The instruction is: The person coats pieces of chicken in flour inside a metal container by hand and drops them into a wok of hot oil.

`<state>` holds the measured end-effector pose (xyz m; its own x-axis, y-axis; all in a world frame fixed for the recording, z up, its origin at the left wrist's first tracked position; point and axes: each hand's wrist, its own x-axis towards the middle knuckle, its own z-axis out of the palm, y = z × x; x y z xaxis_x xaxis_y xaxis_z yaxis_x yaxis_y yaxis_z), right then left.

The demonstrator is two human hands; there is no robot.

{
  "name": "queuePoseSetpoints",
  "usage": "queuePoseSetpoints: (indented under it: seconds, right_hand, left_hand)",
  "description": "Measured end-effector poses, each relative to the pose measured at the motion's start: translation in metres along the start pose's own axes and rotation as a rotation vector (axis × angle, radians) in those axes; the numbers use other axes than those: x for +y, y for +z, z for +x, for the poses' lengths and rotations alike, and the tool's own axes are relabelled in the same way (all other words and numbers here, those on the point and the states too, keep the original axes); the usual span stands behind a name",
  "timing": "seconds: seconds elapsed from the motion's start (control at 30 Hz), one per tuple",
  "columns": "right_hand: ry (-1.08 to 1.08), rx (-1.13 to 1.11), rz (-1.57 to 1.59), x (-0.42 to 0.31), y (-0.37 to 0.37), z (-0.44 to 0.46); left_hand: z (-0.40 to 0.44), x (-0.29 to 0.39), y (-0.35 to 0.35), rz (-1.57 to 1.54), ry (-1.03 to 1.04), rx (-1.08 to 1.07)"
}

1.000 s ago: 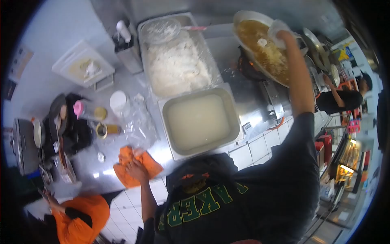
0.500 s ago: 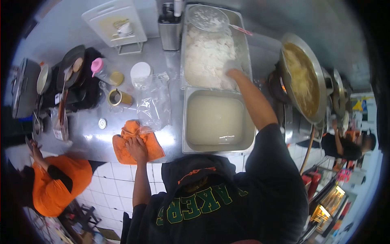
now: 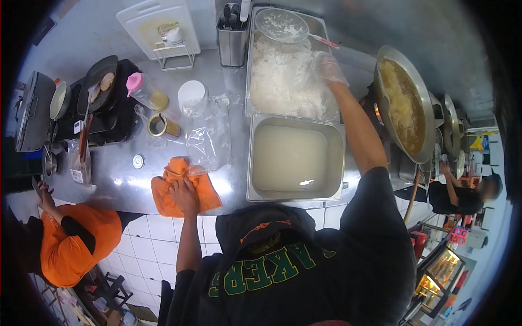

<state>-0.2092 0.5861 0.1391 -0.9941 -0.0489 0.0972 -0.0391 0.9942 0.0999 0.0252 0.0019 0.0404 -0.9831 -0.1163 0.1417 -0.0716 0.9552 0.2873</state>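
A: Please, how does the flour tray (image 3: 250,81) lie?

B: It stands on the desk (image 3: 122,179), and its long axis runs from the near side toward the far side. Its near end is against the tray of pale liquid (image 3: 253,163). At its far end lies a sieve (image 3: 280,26), whose handle (image 3: 324,41) points to the right and slightly nearer.

A: And the right grip (image 3: 331,69)?

B: It wears a thin, clear glove and is at the right side of the flour (image 3: 288,81), pointing to the far side and somewhat left. The palm side is hidden, so I cannot tell whether the fingers are apart or together, or what they hold.

A: What does the left grip (image 3: 184,195) touch?

B: It rests on top of the orange cloth (image 3: 205,190), near the front edge of the desk. I cannot tell if it clamps the cloth or only presses it.
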Motion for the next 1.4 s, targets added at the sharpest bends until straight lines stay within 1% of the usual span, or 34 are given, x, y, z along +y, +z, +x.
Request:
queuePoseSetpoints:
  seconds: [0.03, 0.07, 0.1, 0.13, 0.17, 0.23, 0.27, 0.33, 0.37, 0.4, 0.43, 0.47, 0.53, 0.57, 0.6, 0.63, 0.7, 0.73, 0.87, 0.93, 1.0, 1.13, 1.2, 1.23, 1.27, 1.3, 1.37, 1.4]
  right_hand:
    - [0.023, 0.090, 0.073, 0.009, 0.011, 0.001]
    - [0.050, 0.096, 0.077, -0.005, -0.009, -0.011]
    - [0.151, 0.113, 0.166, -0.021, -0.028, -0.022]
    - [0.233, 0.140, 0.248, -0.034, -0.051, -0.022]
    - [0.246, 0.146, 0.245, -0.033, -0.055, -0.022]
    - [-0.016, -0.033, 0.122, -0.035, -0.060, -0.028]
    - [-0.005, -0.021, 0.115, -0.036, -0.065, -0.025]
    - [-0.004, -0.192, 0.037, -0.043, -0.065, -0.034]
    - [0.025, -0.194, 0.044, -0.044, -0.064, -0.045]
    - [0.041, -0.128, 0.063, -0.041, -0.069, -0.046]
    - [0.057, -0.061, 0.082, -0.038, -0.073, -0.047]
    - [0.086, -0.056, 0.079, -0.042, -0.086, -0.054]
    - [0.059, -0.036, 0.162, -0.062, -0.144, -0.078]
    - [0.093, -0.032, 0.156, -0.065, -0.176, -0.087]
    - [0.109, -0.021, 0.113, -0.067, -0.211, -0.097]
    - [0.125, -0.015, 0.071, -0.063, -0.240, -0.107]
    - [0.080, 0.233, 0.189, -0.031, -0.276, -0.123]
    - [0.088, 0.288, 0.214, -0.018, -0.297, -0.134]
    - [0.301, 0.311, 0.177, 0.058, -0.345, -0.193]
    - [0.422, 0.260, 0.111, 0.113, -0.344, -0.218]
    - [0.514, 0.185, 0.048, 0.168, -0.323, -0.234]
    - [0.638, 0.023, -0.053, 0.258, -0.249, -0.258]
    - [0.684, -0.039, -0.099, 0.286, -0.206, -0.269]
    - [0.702, -0.046, -0.116, 0.296, -0.190, -0.272]
    - [0.711, -0.044, -0.131, 0.300, -0.176, -0.273]
    - [0.709, -0.028, -0.143, 0.306, -0.164, -0.272]
    - [0.652, 0.046, -0.193, 0.319, -0.155, -0.266]
    - [0.590, 0.114, -0.225, 0.326, -0.151, -0.263]
  left_hand:
    - [-0.004, 0.000, 0.002, 0.019, -0.005, -0.002]
    - [-0.002, -0.004, 0.000, 0.046, 0.012, -0.007]
    - [-0.001, -0.007, -0.002, 0.047, 0.041, -0.009]
    - [0.000, -0.003, 0.000, 0.033, 0.028, 0.001]
    - [-0.003, -0.003, 0.000, 0.026, 0.013, 0.003]
    - [-0.004, -0.008, -0.005, 0.034, 0.030, -0.014]
    - [-0.003, -0.004, -0.001, 0.029, 0.011, -0.024]
    - [-0.004, -0.004, 0.002, 0.055, 0.048, 0.010]
    - [-0.004, -0.007, 0.002, 0.081, 0.077, 0.040]
    - [-0.003, -0.005, 0.005, 0.072, 0.096, 0.044]
    - [-0.003, -0.004, 0.005, 0.036, 0.102, 0.104]
    - [-0.004, -0.005, 0.005, 0.001, 0.116, 0.158]
    - [-0.005, -0.013, 0.008, 0.011, 0.162, 0.134]
    - [-0.005, -0.015, 0.010, 0.033, 0.179, 0.114]
    - [-0.005, -0.011, 0.008, 0.021, 0.185, 0.148]
    - [-0.006, -0.010, 0.010, 0.009, 0.218, 0.138]
    - [-0.007, -0.010, 0.013, 0.078, 0.114, 0.130]
    - [-0.008, -0.008, 0.012, 0.080, 0.101, 0.131]
    - [-0.006, -0.014, 0.012, 0.045, 0.159, 0.098]
    - [-0.005, -0.013, 0.012, 0.079, 0.142, 0.082]
    - [-0.005, -0.013, 0.013, 0.076, 0.139, 0.072]
    - [-0.004, -0.013, 0.013, 0.080, 0.102, 0.041]
    - [-0.004, -0.016, 0.014, 0.073, 0.111, 0.053]
    - [-0.004, -0.016, 0.015, 0.071, 0.122, 0.062]
    - [-0.004, -0.017, 0.015, 0.087, 0.101, 0.018]
    - [-0.005, -0.015, 0.015, 0.083, 0.082, 0.018]
    - [-0.004, -0.014, 0.012, 0.076, 0.143, 0.053]
    - [-0.004, -0.019, 0.016, 0.077, 0.141, 0.048]
